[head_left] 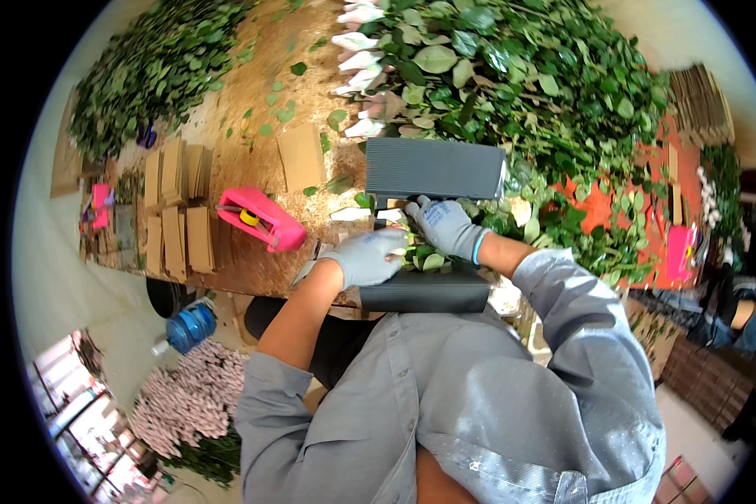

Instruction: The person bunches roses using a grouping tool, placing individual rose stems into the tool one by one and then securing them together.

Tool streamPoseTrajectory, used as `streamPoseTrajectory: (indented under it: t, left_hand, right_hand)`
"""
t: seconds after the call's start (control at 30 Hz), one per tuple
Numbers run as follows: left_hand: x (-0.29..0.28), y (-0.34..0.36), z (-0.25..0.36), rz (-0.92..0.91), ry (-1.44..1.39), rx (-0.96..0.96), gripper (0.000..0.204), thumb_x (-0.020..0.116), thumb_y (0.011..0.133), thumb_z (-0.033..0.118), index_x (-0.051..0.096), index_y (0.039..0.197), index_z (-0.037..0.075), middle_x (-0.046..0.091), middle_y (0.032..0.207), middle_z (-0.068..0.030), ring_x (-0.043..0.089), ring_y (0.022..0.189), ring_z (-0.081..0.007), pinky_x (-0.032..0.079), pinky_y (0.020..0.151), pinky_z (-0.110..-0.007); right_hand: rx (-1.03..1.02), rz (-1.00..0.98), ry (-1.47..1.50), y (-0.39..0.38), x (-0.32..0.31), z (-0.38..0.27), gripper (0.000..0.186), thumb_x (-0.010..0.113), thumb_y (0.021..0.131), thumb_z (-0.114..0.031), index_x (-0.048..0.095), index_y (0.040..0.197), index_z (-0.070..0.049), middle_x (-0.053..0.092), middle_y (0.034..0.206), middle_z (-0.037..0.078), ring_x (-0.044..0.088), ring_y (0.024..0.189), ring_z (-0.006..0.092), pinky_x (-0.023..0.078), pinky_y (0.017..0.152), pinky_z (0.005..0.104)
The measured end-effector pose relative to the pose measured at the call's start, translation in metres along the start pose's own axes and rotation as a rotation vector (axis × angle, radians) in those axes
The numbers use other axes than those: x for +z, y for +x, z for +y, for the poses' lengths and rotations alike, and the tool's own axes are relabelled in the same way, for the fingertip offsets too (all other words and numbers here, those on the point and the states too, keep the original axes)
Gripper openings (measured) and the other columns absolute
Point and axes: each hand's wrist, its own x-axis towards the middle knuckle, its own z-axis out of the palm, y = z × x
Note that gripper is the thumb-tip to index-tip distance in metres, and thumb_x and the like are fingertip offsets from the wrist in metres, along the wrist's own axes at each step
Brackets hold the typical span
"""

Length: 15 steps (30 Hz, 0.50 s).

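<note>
Both hands wear grey work gloves and meet at the table's near edge, between a ribbed dark grey block (435,165) and a smooth black block (425,291). My left hand (367,257) is closed, with fingertips at green leafy stems (429,259); what lies under its fingers is partly hidden. My right hand (448,228), a blue band at its wrist, bends its fingers over the far side of the same gap. What they grip, if anything, is hidden. Pale flower heads (350,214) point left beside the fingers.
A pink tape dispenser (262,220) and a flat cardboard piece (301,158) lie to the left, with stacked cardboard pieces (174,170) beyond. Heaped leafy stems (521,76) with whitish heads cover the far right. Another greenery heap (155,76) is far left. Pink flowers (189,393) stand below.
</note>
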Motion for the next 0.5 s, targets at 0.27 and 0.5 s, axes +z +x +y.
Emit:
streamPoseTrajectory:
  t: [0.27,0.5]
  left_hand:
    - [-0.001,0.042,-0.04,0.26,0.468,-0.105,0.021,0.063,0.093,0.025,0.072,0.105,0.011,0.07,0.104,-0.0115,0.067,0.099,-0.0352,0.05,0.088,-0.049]
    - [-0.005,0.034,-0.048,0.31,0.684,-0.027,0.017,0.063,0.085,0.02,0.072,0.098,0.014,0.073,0.098,-0.0105,0.069,0.094,-0.0307,0.047,0.086,-0.047]
  right_hand:
    - [-0.043,0.054,0.001,0.0,0.011,0.005,0.036,0.061,0.09,-0.011,0.057,0.125,-0.006,0.065,0.113,0.02,0.071,0.095,0.0375,0.056,0.078,0.0477]
    - [-0.027,0.045,-0.011,0.004,0.01,0.005,0.035,0.062,0.089,-0.009,0.057,0.123,-0.004,0.065,0.11,0.021,0.071,0.091,0.0373,0.057,0.071,0.0463]
